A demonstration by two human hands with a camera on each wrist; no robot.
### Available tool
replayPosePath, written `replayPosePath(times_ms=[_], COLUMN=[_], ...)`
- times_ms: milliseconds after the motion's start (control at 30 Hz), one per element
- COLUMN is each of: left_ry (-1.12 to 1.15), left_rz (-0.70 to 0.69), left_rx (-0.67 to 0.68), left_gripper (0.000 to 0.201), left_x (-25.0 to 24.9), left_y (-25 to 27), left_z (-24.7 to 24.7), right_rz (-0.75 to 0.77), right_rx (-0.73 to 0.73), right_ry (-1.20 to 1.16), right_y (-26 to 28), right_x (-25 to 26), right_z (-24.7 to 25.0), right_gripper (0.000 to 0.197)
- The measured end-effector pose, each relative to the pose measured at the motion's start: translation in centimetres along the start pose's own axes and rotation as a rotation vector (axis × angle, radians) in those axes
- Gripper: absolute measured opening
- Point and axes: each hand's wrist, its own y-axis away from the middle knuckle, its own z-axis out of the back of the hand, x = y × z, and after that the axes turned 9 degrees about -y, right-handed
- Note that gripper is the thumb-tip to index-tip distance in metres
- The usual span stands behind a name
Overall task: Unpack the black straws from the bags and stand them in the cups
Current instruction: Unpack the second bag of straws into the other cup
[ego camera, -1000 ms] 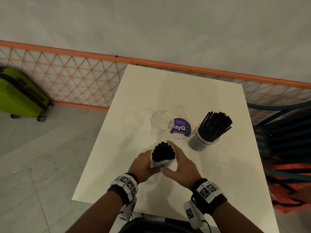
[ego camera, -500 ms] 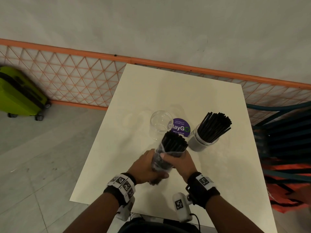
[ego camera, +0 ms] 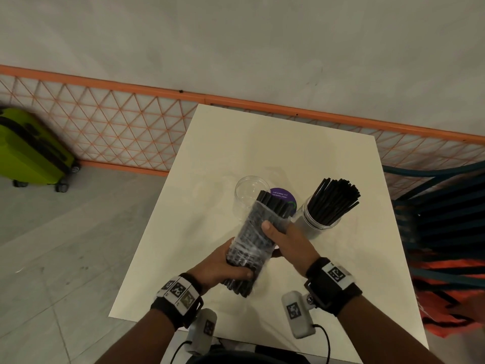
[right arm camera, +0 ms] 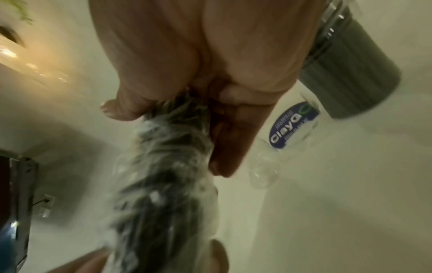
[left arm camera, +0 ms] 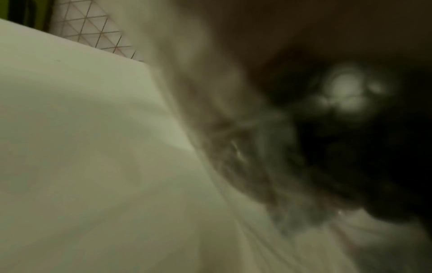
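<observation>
A clear plastic bag of black straws (ego camera: 253,241) is held tilted above the white table (ego camera: 341,271), its open top pointing toward the empty clear cup (ego camera: 250,191). My left hand (ego camera: 228,266) grips the bag's lower end. My right hand (ego camera: 284,239) grips its upper part, thumb across the plastic; the right wrist view shows the bag (right arm camera: 163,166) running down from that hand's fingers (right arm camera: 224,133). A second clear cup (ego camera: 319,218) to the right stands full of black straws (ego camera: 334,199). The left wrist view is blurred.
A round purple sticker (ego camera: 284,197) lies on the table between the two cups. An orange mesh fence (ego camera: 118,132) runs behind the table, a lime green suitcase (ego camera: 29,151) stands on the floor at left, and a dark slatted chair (ego camera: 446,219) is at the right.
The bag has gone from upright in both hands to tilted forward, its open end now reaching toward the empty cup. My left hand slid to the bag's bottom, my right to its upper part.
</observation>
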Motion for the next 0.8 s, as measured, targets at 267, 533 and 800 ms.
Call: replayPosePath(times_ms=[267,533,800], left_ry=[0.254,0.118,-0.049], left_rz=[-0.003,0.0,0.06], left_rx=[-0.096,-0.019,-0.012], left_gripper=[0.067,0.051,0.04], left_x=[-0.3,-4.1,-9.4], left_y=[0.6,1.2,1.6], left_z=[0.7,1.3,3.4], right_rz=[0.222,1.068,1.037], right_rx=[-0.03,0.411,0.56], right_ry=[0.589,1.701,1.579], right_y=[-0.3,-2.2,-4.8], right_x=[4.8,5.0,5.1], right_z=[3.5,0.2,-2.2], right_gripper=[0.064,0.065,0.062])
